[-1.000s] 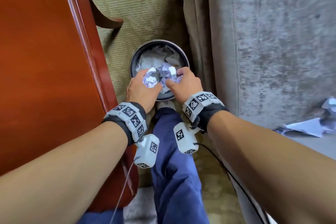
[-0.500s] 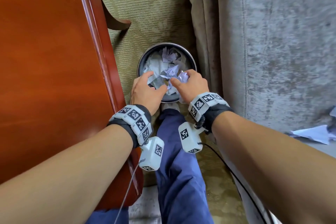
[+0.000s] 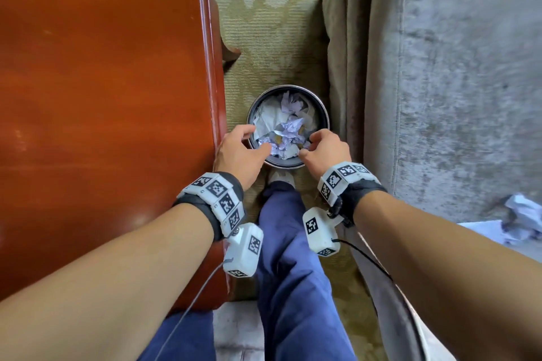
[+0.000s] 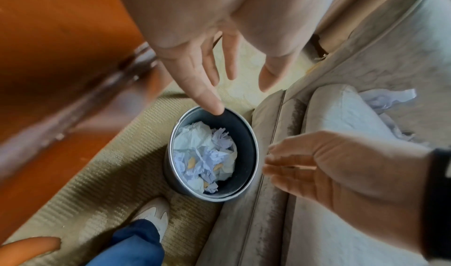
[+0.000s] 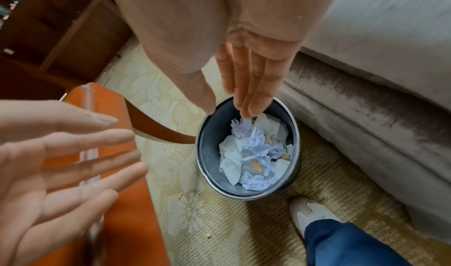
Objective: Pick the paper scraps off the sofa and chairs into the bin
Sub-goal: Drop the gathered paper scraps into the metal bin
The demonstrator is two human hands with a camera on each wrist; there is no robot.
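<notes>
A polished red-brown table [image 3: 102,126] fills the left of the head view, its near right edge running close along a strip of pale patterned carpet [image 3: 264,23]. One curved table leg [image 5: 156,129] sweeps out from under the far right corner and down to the carpet. On the carpet stands a cream shoe [image 5: 312,214] below a blue trouser leg [image 3: 293,272], with a few small tan crumbs [image 5: 180,195] scattered near the table's edge. Behind the table, in the right wrist view, stands a dark wooden shelf unit [image 5: 48,29]; what sits on its shelves is too blurred to tell.
</notes>
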